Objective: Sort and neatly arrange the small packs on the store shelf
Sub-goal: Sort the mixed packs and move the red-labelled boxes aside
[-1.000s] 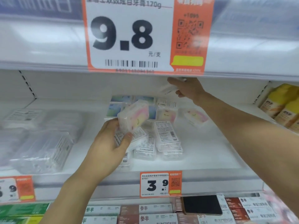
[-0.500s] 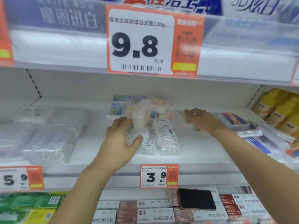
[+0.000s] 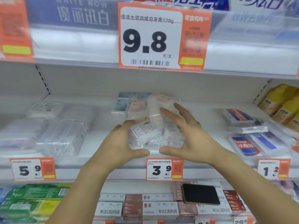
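Several small clear packs (image 3: 145, 133) with white printed labels lie in a loose pile at the middle of the white shelf (image 3: 97, 167). One clear pack with a pink and yellow face (image 3: 156, 110) stands tilted on top of the pile. My left hand (image 3: 119, 143) cups the pile's left side, fingers on top and thumb at the front, gripping a labelled pack. My right hand (image 3: 186, 136) is on the pile's right side with fingers spread, fingertips touching the tilted pack. More small packs (image 3: 123, 105) stand in a row behind.
Larger clear packs (image 3: 63, 136) lie to the left, blue-labelled packs (image 3: 242, 117) and yellow bottles (image 3: 281, 102) to the right. The upper shelf with a 9.8 price tag (image 3: 150, 39) hangs low overhead. A black phone (image 3: 200, 194) rests on boxes on the lower shelf.
My right hand came down from under the upper shelf and moved left onto the pile. My left hand lowered its packs onto the pile, and the pink-faced pack now stands between both hands.
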The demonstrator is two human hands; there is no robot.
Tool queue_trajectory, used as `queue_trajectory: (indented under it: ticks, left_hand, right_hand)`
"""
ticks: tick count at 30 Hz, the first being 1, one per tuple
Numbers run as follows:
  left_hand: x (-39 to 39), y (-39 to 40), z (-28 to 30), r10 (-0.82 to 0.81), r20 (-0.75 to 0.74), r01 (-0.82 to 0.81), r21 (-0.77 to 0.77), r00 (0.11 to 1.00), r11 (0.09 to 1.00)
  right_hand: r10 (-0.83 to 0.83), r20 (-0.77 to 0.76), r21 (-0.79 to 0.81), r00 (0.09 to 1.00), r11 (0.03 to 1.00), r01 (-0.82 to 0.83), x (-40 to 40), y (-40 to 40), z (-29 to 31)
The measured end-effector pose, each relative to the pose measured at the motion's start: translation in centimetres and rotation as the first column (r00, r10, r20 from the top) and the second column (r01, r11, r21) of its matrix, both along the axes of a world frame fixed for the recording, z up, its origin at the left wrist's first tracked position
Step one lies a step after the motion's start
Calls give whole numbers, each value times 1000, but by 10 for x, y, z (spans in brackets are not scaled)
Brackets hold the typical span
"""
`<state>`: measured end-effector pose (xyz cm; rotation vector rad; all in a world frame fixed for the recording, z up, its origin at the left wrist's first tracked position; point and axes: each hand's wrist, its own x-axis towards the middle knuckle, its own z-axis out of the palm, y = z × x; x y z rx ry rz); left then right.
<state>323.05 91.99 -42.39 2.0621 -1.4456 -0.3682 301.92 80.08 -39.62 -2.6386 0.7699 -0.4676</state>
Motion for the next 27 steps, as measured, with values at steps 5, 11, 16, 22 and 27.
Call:
queue_trajectory:
  ticks: [5, 11, 16, 22, 27]
  left_hand:
    - [-20, -18, -8, -2, -80, -11, -168, 997, 986]
    - [-23, -27, -12, 66, -136, -99, -246, 988, 964]
    - [-4, -28, -14, 142, -96, -158, -194, 985, 968]
    - [19, -50, -7, -69, -293, 67, -15, 954, 998]
    - [19, -49, 10, -134, -336, 170, 80, 932, 982]
  right_hand:
    - [78, -23, -107, 997, 991, -80, 30, -22, 2]
    - [-73, 72, -43, 995, 996, 76, 36, -40, 2]
    - [-286, -19, -195, 958, 941, 277, 17, -34, -4]
    - [-285, -71, 327, 956, 899, 292, -8, -42, -11]
    - [-274, -64, 387, 960, 880, 276, -13, -45, -9]
